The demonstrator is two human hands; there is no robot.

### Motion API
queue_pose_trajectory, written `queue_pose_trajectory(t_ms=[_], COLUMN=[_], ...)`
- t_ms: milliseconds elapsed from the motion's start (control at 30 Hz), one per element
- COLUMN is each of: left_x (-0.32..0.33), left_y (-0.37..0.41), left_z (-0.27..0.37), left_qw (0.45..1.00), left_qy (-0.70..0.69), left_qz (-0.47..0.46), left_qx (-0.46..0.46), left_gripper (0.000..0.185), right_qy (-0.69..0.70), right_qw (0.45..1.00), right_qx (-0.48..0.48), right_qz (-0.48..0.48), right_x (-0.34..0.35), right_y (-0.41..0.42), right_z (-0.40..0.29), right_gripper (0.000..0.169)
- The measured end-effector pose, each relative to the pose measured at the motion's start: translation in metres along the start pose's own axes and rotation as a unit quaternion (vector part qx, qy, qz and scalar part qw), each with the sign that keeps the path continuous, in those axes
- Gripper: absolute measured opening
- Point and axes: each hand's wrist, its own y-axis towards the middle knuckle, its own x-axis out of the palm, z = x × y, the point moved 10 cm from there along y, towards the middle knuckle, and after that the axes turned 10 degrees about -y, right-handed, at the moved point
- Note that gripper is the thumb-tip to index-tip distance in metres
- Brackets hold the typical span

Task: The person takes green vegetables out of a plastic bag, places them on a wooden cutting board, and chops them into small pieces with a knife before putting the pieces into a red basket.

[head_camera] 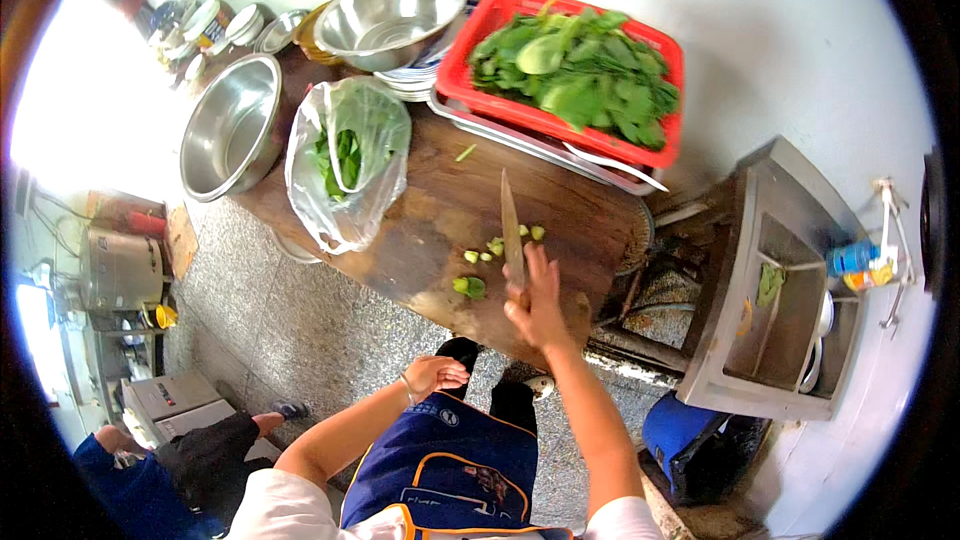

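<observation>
A kitchen knife (511, 223) points away from me over the wooden table (442, 217). My right hand (541, 307) is at its handle, thumb on one side and blurred fingers stretched along the other. Small pale-green stem pieces (495, 246) lie around the blade, and a cut stem base with leaf (470, 286) sits left of the handle. Held in front of my apron, off the table, my left hand (435, 375) is empty with its fingers extended. A clear plastic bag (307, 187) of leafy greens stands on the table's left part.
A red plastic basket (480, 101) heaped with leafy greens (585, 67) rests on a tray at the back. Steel bowls (232, 127) stand at the left and back, one over stacked plates (412, 82). A steel sink (705, 360) is at right; a person (202, 450) is at lower left.
</observation>
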Motion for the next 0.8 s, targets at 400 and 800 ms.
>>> queue_pose_trajectory(t_ms=[400, 800], left_x=[0.019, 0.018], left_y=[0.033, 0.024], left_z=[0.061, 0.065], left_qw=[0.901, 0.905], left_qy=[-0.211, -0.14], left_qz=[-0.289, -0.309], left_qx=[-0.245, -0.258], left_gripper=[0.061, 0.049], right_qy=[-0.022, 0.188], right_qw=[0.987, 0.961], right_qx=[-0.053, -0.099], right_qz=[-0.151, -0.18], right_x=[0.108, 0.19], right_y=[0.062, -0.049], right_z=[-0.015, -0.104], right_gripper=[0.064, 0.049])
